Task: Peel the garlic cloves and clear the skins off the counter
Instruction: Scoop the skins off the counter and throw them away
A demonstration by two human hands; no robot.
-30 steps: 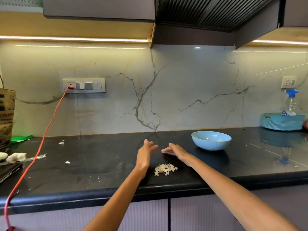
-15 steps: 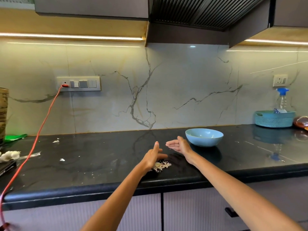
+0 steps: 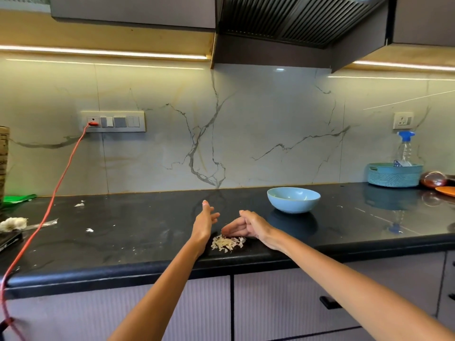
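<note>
Your hands have open black stone desk [image 3: 147, 232] to the left of the small pile of pale garlic skins [image 3: 227, 243]. To the right, the round light-blue ceramic bowl [image 3: 293, 200] blocks the way; far left, the hanging orange power cable [image 3: 53, 193] crosses the desk.

A single head-worn wide-angle view is provided, directed forward and slightly down at the counter [image 3: 123, 232], seen near; the backsplash [image 3: 246, 124] is faced at 12 o'clock. No second view is supplied.
</note>
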